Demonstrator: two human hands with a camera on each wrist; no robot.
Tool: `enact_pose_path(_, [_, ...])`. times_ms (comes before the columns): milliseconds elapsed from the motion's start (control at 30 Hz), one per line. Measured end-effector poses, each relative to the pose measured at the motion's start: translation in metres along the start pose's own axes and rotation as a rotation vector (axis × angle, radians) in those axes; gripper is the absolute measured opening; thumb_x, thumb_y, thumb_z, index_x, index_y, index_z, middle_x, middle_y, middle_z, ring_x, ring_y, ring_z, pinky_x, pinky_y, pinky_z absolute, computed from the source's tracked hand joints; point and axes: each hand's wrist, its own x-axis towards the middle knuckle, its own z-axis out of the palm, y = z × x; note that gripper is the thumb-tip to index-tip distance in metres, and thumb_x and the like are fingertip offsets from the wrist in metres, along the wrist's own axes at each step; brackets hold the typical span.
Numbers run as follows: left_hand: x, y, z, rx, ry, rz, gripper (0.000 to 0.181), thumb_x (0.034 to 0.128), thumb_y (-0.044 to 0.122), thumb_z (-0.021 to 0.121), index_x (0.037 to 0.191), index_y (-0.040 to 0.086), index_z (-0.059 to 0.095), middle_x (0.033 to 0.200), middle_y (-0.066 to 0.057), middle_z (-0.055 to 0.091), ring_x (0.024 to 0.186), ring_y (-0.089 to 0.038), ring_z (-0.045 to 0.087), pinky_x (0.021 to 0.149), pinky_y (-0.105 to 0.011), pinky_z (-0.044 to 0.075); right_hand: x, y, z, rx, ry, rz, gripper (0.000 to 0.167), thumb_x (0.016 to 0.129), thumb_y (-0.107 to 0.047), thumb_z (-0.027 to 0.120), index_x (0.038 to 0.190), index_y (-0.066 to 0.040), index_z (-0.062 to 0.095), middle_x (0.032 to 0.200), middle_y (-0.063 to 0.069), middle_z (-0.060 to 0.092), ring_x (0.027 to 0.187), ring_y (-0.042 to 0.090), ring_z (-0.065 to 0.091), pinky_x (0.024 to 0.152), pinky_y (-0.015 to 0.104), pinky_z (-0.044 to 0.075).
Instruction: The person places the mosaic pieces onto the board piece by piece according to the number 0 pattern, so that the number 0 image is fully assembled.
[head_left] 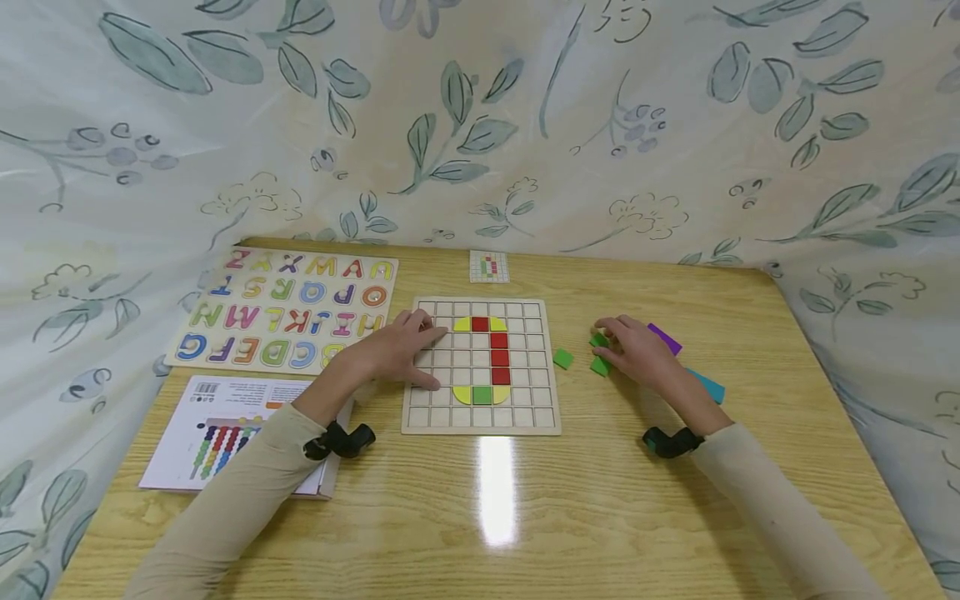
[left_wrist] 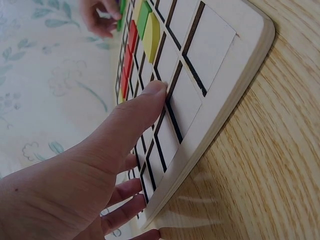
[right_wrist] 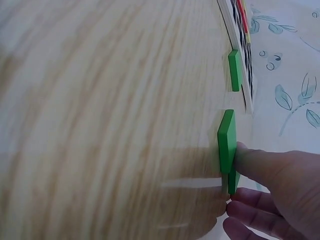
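Note:
A wooden grid board [head_left: 555, 417] carries yellow curved pieces, several red squares [head_left: 500, 358] and one green square [head_left: 482, 396]. My left hand [head_left: 393, 350] rests on its left side with fingers spread; in the left wrist view, the thumb of this hand [left_wrist: 100, 140] lies on the grid. Right of the board, my right hand [head_left: 637, 350] pinches a green square [head_left: 598, 340] between thumb and fingers. Another green square [head_left: 600, 366] lies beside the thumb, and one more [head_left: 563, 358] is near the board's edge. The right wrist view shows the hand [right_wrist: 285, 185] partly behind the green pieces [right_wrist: 227, 142].
Behind the board lies a small pattern card [head_left: 489, 267]. An alphabet board [head_left: 277, 312] and a white box [head_left: 176, 442] are at the left. Purple [head_left: 664, 339] and blue [head_left: 707, 386] pieces lie beside my right hand and wrist. A patterned cloth [head_left: 480, 125] surrounds the table.

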Motion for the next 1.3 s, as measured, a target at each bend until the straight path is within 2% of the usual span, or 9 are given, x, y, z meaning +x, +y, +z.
enact_pose_path(200, [-0.001,0.000,0.000,-0.015,-0.001,0.001,0.088,0.0810,0.048,0.074,0.150,0.008,0.036,0.138,-0.016,0.038,0.122,-0.029,0.037,0.100,-0.047,0.042,0.001,0.000,0.000,0.000,0.006,-0.002,0.030,0.090,-0.015,0.068,0.114,0.001,0.058,0.106,0.021,0.062,0.097,0.035,0.062,0.080,0.043,0.052])
enact_pose_path(367, [-0.001,0.001,0.000,-0.010,-0.001,0.000,0.087,0.0811,0.047,0.074,0.150,0.008,0.037,0.138,-0.015,0.038,0.121,-0.029,0.038,0.100,-0.047,0.042,0.001,-0.002,0.001,0.020,0.009,0.017,0.028,0.090,-0.015,0.068,0.111,0.000,0.059,0.105,0.020,0.062,0.094,0.034,0.063,0.079,0.042,0.053])
enact_pose_path(600, [-0.001,0.001,0.002,-0.006,-0.007,-0.010,0.088,0.0807,0.047,0.074,0.150,0.009,0.036,0.139,-0.015,0.038,0.123,-0.029,0.037,0.101,-0.047,0.043,-0.001,-0.005,0.002,0.009,-0.011,0.035,0.026,0.091,-0.016,0.067,0.110,-0.001,0.059,0.104,0.018,0.063,0.094,0.033,0.064,0.080,0.043,0.053])
enact_pose_path(933, [-0.002,0.003,-0.001,-0.005,0.009,0.005,0.086,0.0809,0.046,0.075,0.149,0.007,0.038,0.137,-0.016,0.039,0.120,-0.029,0.038,0.100,-0.047,0.042,-0.001,-0.003,0.000,-0.016,0.009,0.009,0.028,0.091,-0.017,0.068,0.112,-0.002,0.059,0.105,0.017,0.064,0.093,0.031,0.065,0.079,0.042,0.053])
enact_pose_path(1067, [-0.002,0.002,-0.002,-0.001,0.008,0.006,0.087,0.0810,0.046,0.075,0.149,0.008,0.038,0.137,-0.016,0.039,0.121,-0.030,0.038,0.101,-0.047,0.042,0.002,-0.001,0.000,0.020,-0.008,-0.002,0.029,0.090,-0.014,0.068,0.114,-0.001,0.059,0.106,0.018,0.064,0.095,0.032,0.064,0.081,0.043,0.052])
enact_pose_path(1167, [-0.001,0.001,-0.002,0.010,0.012,0.011,0.086,0.0813,0.047,0.074,0.149,0.007,0.038,0.137,-0.016,0.039,0.121,-0.030,0.038,0.100,-0.048,0.043,0.007,-0.004,-0.003,0.089,-0.031,-0.021,0.030,0.089,-0.012,0.069,0.115,-0.001,0.059,0.106,0.017,0.064,0.097,0.032,0.062,0.082,0.041,0.051])
enact_pose_path(1300, [-0.002,0.002,-0.002,0.020,0.014,0.021,0.086,0.0815,0.047,0.074,0.148,0.006,0.038,0.136,-0.016,0.039,0.119,-0.030,0.038,0.098,-0.047,0.043,0.019,-0.029,-0.005,0.195,-0.034,-0.094,0.028,0.087,-0.012,0.071,0.112,-0.002,0.062,0.103,0.013,0.065,0.095,0.026,0.061,0.080,0.038,0.051])
